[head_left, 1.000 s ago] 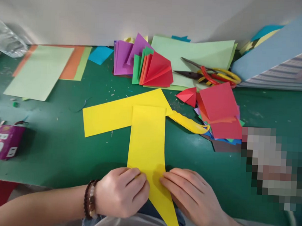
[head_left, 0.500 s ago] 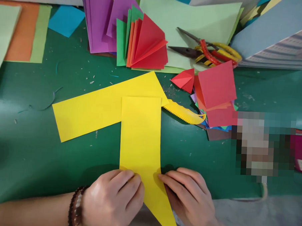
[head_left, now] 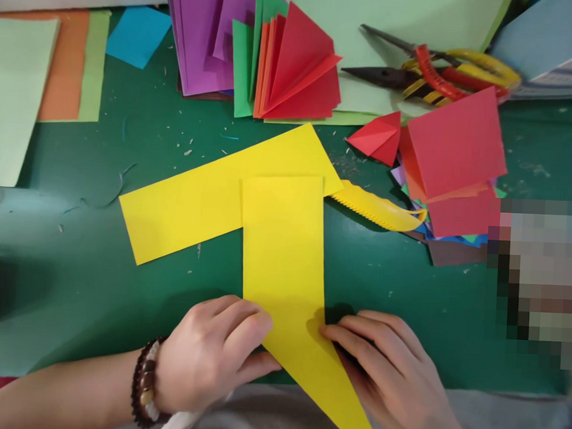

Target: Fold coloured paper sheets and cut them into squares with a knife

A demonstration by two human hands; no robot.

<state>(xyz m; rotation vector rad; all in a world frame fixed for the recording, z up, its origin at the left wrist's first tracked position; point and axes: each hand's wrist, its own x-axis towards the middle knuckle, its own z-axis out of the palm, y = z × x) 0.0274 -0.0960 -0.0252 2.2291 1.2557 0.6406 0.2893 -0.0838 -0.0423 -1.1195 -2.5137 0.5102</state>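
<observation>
While the left hand and right hand lie spread on the yellow paper strip, neither grip pinching, even flat pressure best keeps it square on the green counter.

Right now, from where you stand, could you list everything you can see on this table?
Work surface: 1, green, under everything.
Paper strips: 2, yellow, overlapping at centre.
Serrated craft cutter: 1, yellow, right of the strips.
Scissors: count unclear, dark blades, red and yellow handles, upper right.
Pleated paper: 1 bunch, red, top centre.
Paper stack: 1, purple, left of the pleated paper.
Large sheets: pale green, under the scissors.
Red paper squares: stacked, right.
Bead bracelet: 1, dark and pale, left wrist.
Left hand: 1, at the lower strip's left edge.
Right hand: 1, at that strip's right edge.
</observation>
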